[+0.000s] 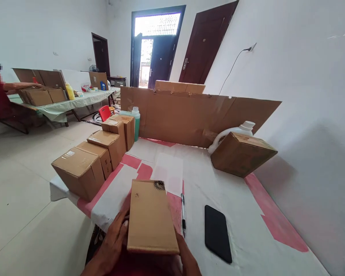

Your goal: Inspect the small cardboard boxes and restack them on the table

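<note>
A closed cardboard box [151, 216] with a dark scribbled mark at its far right corner is held between my two hands at the near edge of the table. My left hand [115, 234] presses against its left side, fingers along the cardboard. On the other side, my right hand [186, 251] grips the right face near the front corner, its fingertips mostly hidden by the box. Just right of the box lies a pen [183, 216], and beyond it a black phone [217, 234] rests flat on the white table covering.
Several cardboard boxes [77, 168] line the table's left edge, with a green bottle [137, 124] behind them. A tall cardboard sheet [184, 115] stands across the back. At right, a tilted box [241, 155] leans by a white jug [247, 128]. Another person [0, 96] sits at a far table.
</note>
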Available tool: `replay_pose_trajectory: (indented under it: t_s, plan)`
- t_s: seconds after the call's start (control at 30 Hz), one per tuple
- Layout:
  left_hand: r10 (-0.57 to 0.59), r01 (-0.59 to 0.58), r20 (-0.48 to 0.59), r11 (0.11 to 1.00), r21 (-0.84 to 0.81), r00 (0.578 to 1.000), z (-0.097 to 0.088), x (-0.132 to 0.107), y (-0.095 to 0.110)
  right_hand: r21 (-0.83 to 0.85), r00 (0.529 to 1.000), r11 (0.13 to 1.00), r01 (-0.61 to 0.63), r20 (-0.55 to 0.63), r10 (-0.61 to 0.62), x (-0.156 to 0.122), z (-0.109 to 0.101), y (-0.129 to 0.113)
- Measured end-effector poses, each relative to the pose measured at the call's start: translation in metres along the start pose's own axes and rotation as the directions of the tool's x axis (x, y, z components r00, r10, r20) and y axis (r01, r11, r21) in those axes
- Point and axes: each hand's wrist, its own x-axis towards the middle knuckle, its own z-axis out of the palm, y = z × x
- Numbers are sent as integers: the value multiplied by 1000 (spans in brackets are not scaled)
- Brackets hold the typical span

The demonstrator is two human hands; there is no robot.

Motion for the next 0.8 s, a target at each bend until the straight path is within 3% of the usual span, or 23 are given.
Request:
replay_pose_trajectory:
  t_s: [0.1, 0.17, 0.23, 0.33, 0.43, 0.53, 0.67, 0.8]
  plan:
    - [-51, 67, 130, 990, -124, 990, -19, 14, 41, -121, 997, 993, 7, -73, -16, 28, -16, -51]
    - [18, 17, 175, 981, -194, 984, -32, 33, 65, -154, 990, 987, 44, -126, -64, 59, -23, -80]
    - [92, -64, 151, 981, -181, 984, -35, 52, 74, -98, 982, 992, 85, -161, -100, 91, -19, -96]
    - [129, -123, 56, 986, -110, 990, -14, 73, 59, 36, 989, 997, 70, -132, -65, 131, 4, -91]
    - [79, -77, 6, 984, -161, 997, 16, 81, 37, 112, 996, 993, 28, -86, -19, 160, 27, -70]
    - [48, -51, -23, 976, -214, 999, 34, 91, 32, 214, 999, 977, 21, -48, -11, 192, 41, -57]
    - [45, -67, -142, 986, -155, 989, 31, 126, 46, 371, 1000, 928, -6, 20, -2, 262, 62, -57]
    - [-34, 1, -237, 991, -137, 971, 22, 175, 50, 412, 994, 911, 17, 88, -59, 338, 94, -61]
